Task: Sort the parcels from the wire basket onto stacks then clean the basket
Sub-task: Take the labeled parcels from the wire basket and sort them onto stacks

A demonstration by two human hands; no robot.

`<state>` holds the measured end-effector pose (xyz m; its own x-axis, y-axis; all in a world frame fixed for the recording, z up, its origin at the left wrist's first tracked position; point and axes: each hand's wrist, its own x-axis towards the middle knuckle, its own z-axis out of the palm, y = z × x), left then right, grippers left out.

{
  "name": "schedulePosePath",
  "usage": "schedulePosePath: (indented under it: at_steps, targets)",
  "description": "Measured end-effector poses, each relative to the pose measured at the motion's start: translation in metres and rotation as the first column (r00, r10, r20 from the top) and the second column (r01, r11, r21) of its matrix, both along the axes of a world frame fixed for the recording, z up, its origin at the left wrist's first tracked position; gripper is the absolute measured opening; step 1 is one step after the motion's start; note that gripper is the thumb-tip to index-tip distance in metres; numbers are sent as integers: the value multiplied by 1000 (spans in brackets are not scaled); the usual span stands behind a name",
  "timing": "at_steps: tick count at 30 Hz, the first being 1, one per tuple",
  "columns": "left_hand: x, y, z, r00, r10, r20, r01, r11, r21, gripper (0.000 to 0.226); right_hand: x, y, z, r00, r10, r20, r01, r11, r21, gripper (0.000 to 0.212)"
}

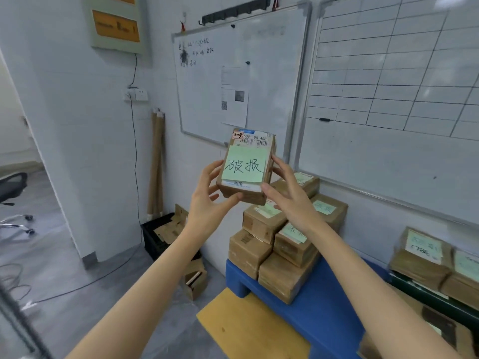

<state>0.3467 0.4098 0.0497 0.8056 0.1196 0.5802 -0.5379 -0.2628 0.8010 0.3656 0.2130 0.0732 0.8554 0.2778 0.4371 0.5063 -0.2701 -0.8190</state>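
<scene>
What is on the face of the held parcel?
A green note with handwritten characters covers most of the parcel; a barcode label shows above it. Whatever lies beneath the note is hidden.

A pale green paper note (pixel 245 164) stuck on the face of the brown cardboard parcel (pixel 250 196) bears two large handwritten black characters, 破损. Above it, the white shipping label (pixel 255 141) reads "530 05 A68" over a barcode. A small red-edged sticker (pixel 237 136) at the label's left corner reads "1-3". A white strip (pixel 239 183) under the note shows 淘宝. On the left whiteboard (pixel 272 60) the marker writing includes digits too faint to read. A green note (pixel 423 246) on a parcel at the right seems to begin "178". The lettering on the orange wall sign (pixel 115 26) is blurred.
</scene>
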Motion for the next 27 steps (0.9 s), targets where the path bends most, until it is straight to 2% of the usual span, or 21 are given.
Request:
schedulePosePath:
  at_steps: [10,20,24,27]
  targets:
    - [135,-26,14,993,-120,6,118,988,97,56,117,-34,3,992,-122,13,121,990,71,61]
    - [217,-92,-17,941,-335,-50,339,931,135,59,157,-95,-29,932,-345,-109,358,924,139,52]
    - [249,-112,-25,912,-401,-86,409,876,254,59,164,-118,-45,873,-460,-163,484,860,164,51]
    - [268,-124,-32,928,-362,-87,364,836,410,59,166,-130,-58,822,-520,-235,562,807,180,50]
